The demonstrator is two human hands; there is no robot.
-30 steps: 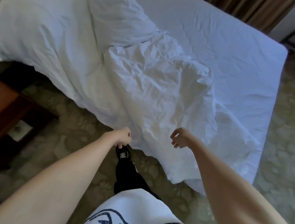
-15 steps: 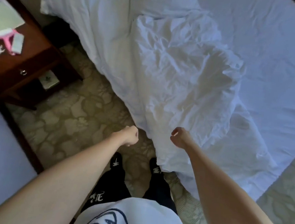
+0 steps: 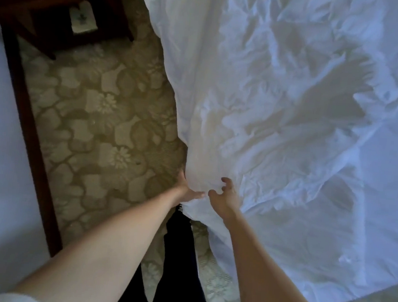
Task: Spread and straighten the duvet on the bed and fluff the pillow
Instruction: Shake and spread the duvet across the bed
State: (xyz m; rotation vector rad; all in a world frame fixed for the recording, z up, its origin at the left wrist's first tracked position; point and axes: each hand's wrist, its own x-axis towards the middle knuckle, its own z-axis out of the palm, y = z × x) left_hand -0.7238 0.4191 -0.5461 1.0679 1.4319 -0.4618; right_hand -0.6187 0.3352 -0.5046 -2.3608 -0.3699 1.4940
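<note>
Crumpled white duvet [image 3: 267,113] hanging off bed edge onto carpet [image 3: 105,119], left hand [image 3: 186,189] gripping its lower corner, right hand [image 3: 225,195] fingers spread, curled, touching fabric, nightstand [image 3: 49,8] top left

head view, steeply downward, close over bedside

A bedroom, likely a hotel room: a rumpled white duvet [image 3: 279,114] on a bed, patterned floral beige carpet [image 3: 105,124], dark wooden nightstand [image 3: 61,9] (drawer knob visible).
</note>
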